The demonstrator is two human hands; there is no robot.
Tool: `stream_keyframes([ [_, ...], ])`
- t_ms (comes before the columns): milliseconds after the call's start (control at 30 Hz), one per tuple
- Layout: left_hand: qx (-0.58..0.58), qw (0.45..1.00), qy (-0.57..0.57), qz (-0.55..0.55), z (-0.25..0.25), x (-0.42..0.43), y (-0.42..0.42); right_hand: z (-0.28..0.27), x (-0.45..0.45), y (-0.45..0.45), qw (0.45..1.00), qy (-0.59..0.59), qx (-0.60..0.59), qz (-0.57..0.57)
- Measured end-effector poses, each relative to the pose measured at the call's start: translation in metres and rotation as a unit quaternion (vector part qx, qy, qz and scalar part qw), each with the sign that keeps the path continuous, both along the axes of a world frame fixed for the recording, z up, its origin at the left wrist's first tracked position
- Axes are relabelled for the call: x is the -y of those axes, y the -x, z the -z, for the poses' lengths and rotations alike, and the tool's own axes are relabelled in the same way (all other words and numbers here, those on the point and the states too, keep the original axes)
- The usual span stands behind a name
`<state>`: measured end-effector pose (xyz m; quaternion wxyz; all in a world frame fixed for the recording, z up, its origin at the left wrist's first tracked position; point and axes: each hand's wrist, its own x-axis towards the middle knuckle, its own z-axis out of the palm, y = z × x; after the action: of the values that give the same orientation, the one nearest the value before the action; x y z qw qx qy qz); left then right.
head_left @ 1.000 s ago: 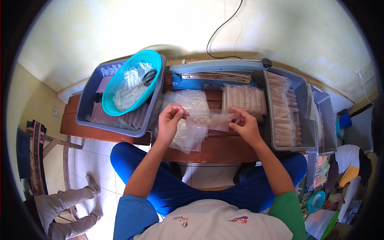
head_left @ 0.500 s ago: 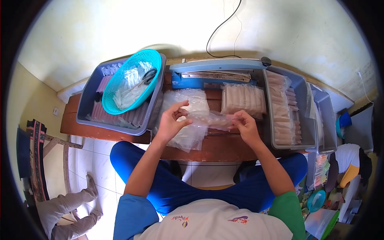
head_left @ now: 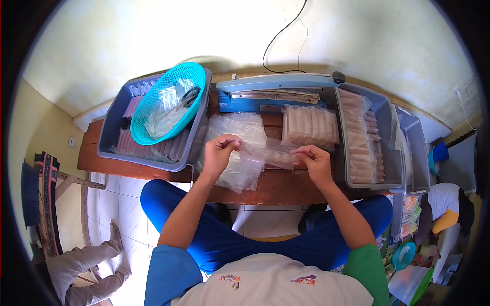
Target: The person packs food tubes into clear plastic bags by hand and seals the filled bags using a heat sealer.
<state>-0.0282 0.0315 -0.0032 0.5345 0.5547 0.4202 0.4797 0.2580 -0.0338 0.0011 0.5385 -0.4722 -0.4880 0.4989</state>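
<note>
A clear plastic bag with small round pieces inside is stretched between my two hands over the wooden table. My left hand pinches its left end, and my right hand pinches its right end. Under and beside my left hand lies a pile of flat clear bags. Just beyond my right hand rests a stack of filled, pale brown bags. The blue sealer stands behind both piles, its long arm running across the back.
At the left, a grey-blue bin holds filled packs, with a turquoise basket of clear bags and scissors on top. Grey bins with filled packs stand right. One person's legs show lower left; another person is far right.
My left fingers, apart half a second ago, have closed on the bag's left end. The bag is now held taut. The legs at the lower left have shifted slightly.
</note>
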Motion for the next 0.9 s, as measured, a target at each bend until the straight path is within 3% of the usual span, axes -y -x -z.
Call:
stream_keyframes([
  [633,0.04,0.999,-0.017,0.002,-0.016,-0.005,-0.013,-0.002,-0.009,-0.013,0.996,-0.062,0.005,0.065],
  [733,0.035,0.999,-0.01,0.007,-0.012,-0.007,-0.013,0.002,-0.011,-0.017,0.995,-0.065,0.044,0.064],
  [900,0.05,0.998,0.027,0.022,-0.006,-0.009,-0.012,0.004,-0.011,-0.019,0.999,-0.036,0.003,-0.003],
])
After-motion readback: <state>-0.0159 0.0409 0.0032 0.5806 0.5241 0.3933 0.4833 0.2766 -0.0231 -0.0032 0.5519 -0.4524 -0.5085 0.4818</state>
